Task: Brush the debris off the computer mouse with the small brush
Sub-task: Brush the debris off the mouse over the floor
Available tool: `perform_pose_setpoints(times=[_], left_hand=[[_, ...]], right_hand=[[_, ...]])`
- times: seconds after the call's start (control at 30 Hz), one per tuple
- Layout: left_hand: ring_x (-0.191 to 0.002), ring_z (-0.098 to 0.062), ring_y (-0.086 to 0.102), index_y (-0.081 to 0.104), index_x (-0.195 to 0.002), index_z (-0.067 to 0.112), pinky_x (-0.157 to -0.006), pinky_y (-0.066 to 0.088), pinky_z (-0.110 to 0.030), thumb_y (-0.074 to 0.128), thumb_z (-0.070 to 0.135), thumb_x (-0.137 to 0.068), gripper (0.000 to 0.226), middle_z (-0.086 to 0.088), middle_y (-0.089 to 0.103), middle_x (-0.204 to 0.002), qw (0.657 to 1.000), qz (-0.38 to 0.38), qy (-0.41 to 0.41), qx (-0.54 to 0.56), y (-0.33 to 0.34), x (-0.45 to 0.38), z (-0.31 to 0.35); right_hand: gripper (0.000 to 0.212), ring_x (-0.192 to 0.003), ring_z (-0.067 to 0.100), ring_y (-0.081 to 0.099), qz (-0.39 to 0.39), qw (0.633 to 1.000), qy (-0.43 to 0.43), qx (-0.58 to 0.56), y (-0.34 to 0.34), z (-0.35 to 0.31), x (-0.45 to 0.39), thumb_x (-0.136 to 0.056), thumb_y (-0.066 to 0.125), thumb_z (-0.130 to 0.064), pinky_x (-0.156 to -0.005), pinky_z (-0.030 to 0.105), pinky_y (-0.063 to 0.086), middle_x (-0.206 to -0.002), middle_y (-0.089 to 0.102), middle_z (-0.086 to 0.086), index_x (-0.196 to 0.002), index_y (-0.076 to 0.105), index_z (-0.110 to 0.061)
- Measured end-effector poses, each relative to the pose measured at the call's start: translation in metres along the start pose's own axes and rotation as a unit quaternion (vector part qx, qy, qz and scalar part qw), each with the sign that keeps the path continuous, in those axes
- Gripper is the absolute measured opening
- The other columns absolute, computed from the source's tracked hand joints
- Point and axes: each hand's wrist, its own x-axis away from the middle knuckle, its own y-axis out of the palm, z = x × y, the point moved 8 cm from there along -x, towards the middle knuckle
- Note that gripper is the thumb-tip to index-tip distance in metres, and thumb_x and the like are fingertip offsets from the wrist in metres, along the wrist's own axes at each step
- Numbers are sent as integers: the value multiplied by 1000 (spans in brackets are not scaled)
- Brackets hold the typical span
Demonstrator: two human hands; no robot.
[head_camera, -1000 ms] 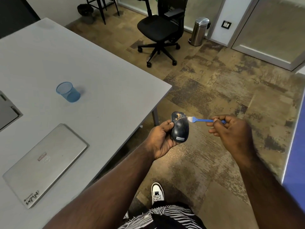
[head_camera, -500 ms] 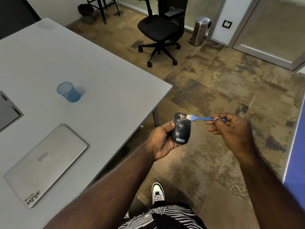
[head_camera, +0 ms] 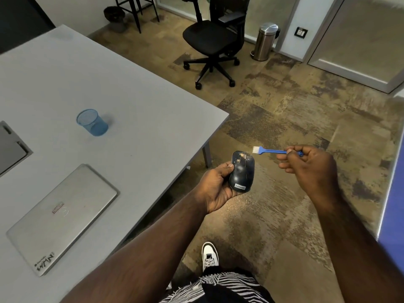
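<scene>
A dark blue computer mouse (head_camera: pixel 242 171) with tan debris specks on its front end rests in my left hand (head_camera: pixel 215 186), held over the floor beside the table corner. My right hand (head_camera: pixel 310 169) pinches the handle of a small blue brush (head_camera: pixel 273 151). Its white bristles point left and hover just above and to the right of the mouse's front end, not touching it.
A grey table (head_camera: pixel 135 119) at left carries a shut silver laptop (head_camera: pixel 61 217) and a blue mesh cup (head_camera: pixel 93 122). A black office chair (head_camera: pixel 215 38) and a steel bin (head_camera: pixel 265 41) stand farther back. My white shoe (head_camera: pixel 209 255) is on the carpet below.
The brush bristles were on the mouse's front end half a second ago; they have now lifted off to the right. The mouse stays in my left hand.
</scene>
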Motion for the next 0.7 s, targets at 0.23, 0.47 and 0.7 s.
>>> perform_pose_setpoints(times=[0.23,0.47,0.7], left_hand=[[-106,-28,64,61,-120,7,-96,50,-49,37,14,-101,32,-16,66,-118,1000,3,7,-3,-3,-1,2],[-104,-28,66,60,-122,7,-97,49,-50,36,15,-101,33,-15,68,-117,1000,2,11,-8,-5,-3,1],[-99,-25,67,65,-115,11,-100,45,-51,38,16,-100,32,-12,70,-112,1000,-12,12,-21,-2,-3,-1]], right_hand=[[14,-63,7,75,-28,999,-2,43,4,6,1,-96,61,-18,-63,29,60,-73,77,-8,-96,74,-21],[14,-63,7,75,-50,998,-22,35,8,2,4,-95,62,-18,-59,25,60,-73,78,-9,-92,72,-26],[17,-67,-2,73,-72,991,-97,58,11,-21,4,-98,59,-16,-61,15,57,-83,74,-17,-107,71,-24]])
